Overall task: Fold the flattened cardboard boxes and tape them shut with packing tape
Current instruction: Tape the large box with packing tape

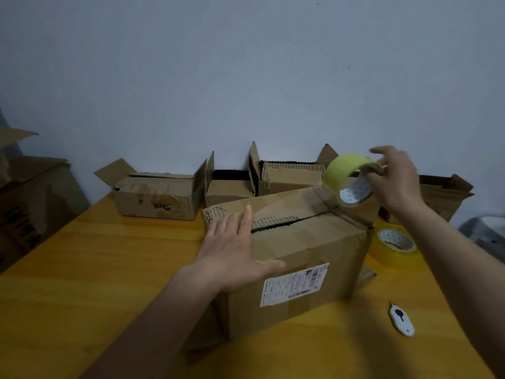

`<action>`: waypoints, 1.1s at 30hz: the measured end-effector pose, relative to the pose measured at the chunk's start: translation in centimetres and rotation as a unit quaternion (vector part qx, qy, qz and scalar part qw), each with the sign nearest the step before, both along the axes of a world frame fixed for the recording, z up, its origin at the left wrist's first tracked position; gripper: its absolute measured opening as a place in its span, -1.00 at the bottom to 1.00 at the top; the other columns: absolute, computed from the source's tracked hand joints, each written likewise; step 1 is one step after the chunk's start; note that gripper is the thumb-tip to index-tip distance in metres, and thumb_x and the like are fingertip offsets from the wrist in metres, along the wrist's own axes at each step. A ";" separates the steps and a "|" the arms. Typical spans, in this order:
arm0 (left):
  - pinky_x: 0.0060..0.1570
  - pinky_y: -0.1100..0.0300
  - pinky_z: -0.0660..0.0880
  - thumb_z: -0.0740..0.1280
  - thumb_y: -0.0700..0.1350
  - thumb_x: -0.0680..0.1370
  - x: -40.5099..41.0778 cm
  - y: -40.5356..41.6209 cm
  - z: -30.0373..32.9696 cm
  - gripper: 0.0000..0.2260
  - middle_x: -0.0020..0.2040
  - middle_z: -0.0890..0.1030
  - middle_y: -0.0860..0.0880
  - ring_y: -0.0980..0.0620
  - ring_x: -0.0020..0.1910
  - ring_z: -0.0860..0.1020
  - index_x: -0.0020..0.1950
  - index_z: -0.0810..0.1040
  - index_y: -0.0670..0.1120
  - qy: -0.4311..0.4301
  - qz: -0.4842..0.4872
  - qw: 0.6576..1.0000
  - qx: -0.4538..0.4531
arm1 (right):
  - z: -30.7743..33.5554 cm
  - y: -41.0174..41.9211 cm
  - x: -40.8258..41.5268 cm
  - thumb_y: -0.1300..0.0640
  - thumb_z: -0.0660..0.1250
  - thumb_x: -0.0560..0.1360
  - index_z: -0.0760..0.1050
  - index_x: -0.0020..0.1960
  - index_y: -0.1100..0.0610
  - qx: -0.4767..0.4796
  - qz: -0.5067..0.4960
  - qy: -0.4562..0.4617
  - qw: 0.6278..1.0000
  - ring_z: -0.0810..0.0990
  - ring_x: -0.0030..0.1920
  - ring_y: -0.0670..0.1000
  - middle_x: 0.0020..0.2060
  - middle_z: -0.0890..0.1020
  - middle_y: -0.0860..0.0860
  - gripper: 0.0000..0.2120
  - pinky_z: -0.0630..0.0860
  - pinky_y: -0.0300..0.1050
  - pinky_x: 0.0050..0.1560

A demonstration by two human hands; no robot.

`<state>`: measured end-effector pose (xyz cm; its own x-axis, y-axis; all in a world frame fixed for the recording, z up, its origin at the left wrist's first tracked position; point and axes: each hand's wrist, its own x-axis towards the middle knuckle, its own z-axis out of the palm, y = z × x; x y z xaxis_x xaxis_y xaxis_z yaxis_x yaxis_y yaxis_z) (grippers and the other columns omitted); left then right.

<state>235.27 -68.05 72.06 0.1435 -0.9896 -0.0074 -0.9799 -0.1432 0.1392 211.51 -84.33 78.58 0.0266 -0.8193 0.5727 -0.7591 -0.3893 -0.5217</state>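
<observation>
A brown cardboard box (pixel 300 258) with a white shipping label stands in the middle of the wooden table (pixel 82 269), its top flaps folded down with a gap along the seam. My left hand (pixel 235 250) lies flat on the box's top left corner, fingers straight. My right hand (pixel 396 181) holds a yellowish roll of packing tape (pixel 349 179) above the box's far right corner. A clear strip of tape runs from the roll down to the box's right edge.
A second tape roll (pixel 393 247) lies on the table right of the box. A small white cutter (pixel 401 320) lies near the front right. Several open cardboard boxes (pixel 155 198) line the wall behind. More cartons (pixel 32 198) stand at the left.
</observation>
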 end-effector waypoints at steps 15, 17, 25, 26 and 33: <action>0.43 0.01 -0.32 0.08 0.52 0.39 0.0 0.7 0.2 -0.01 0.59 -0.24 -0.01 -0.02 0.55 -0.23 0.51 -0.43 0.05 -0.019 0.015 1.000 0.001 | -0.9 -3.7 -3.0 0.35 0.24 0.47 0.42 0.26 0.17 -0.058 0.039 0.213 0.975 0.48 0.02 0.27 0.05 0.48 0.22 -0.63 0.37 0.03 -0.13; 0.46 -0.01 -0.31 0.07 0.52 0.39 0.0 0.6 0.2 0.00 0.59 -0.24 -0.01 -0.02 0.55 -0.23 0.51 -0.44 0.05 -0.020 0.018 1.000 0.006 | -1.5 -4.0 -2.6 0.35 0.20 0.49 0.41 0.26 0.17 -0.044 0.041 0.191 0.980 0.48 0.02 0.26 0.05 0.48 0.21 -0.64 0.33 -0.01 -0.14; 0.40 0.01 -0.37 0.03 0.55 0.35 0.1 0.3 0.3 0.02 0.58 -0.25 0.01 -0.01 0.55 -0.25 0.49 -0.47 0.05 -0.031 0.022 0.999 0.023 | -4.3 -5.9 -2.6 0.27 0.28 0.51 0.36 0.35 0.05 0.005 0.040 0.278 0.960 0.48 0.10 0.22 0.14 0.49 0.14 -0.57 0.38 -0.01 -0.11; 0.40 0.02 -0.37 -0.02 0.58 0.30 0.3 0.2 0.2 0.03 0.58 -0.25 0.01 -0.01 0.55 -0.24 0.48 -0.49 0.06 -0.032 0.020 0.999 0.023 | -4.7 -6.2 -2.5 0.26 0.28 0.51 0.37 0.35 0.05 0.015 0.049 0.271 0.961 0.48 0.11 0.21 0.15 0.50 0.13 -0.58 0.38 -0.03 -0.11; 0.32 0.05 -0.35 0.09 0.57 0.25 1.3 0.2 0.7 0.07 0.57 -0.27 0.07 -0.03 0.54 -0.25 0.50 -0.44 0.13 -0.014 0.017 0.999 0.040 | -6.9 -6.2 -2.0 0.39 0.24 0.50 0.45 0.23 0.07 0.115 0.105 0.092 0.983 0.49 0.11 0.18 0.09 0.55 0.13 -0.63 0.43 0.03 0.00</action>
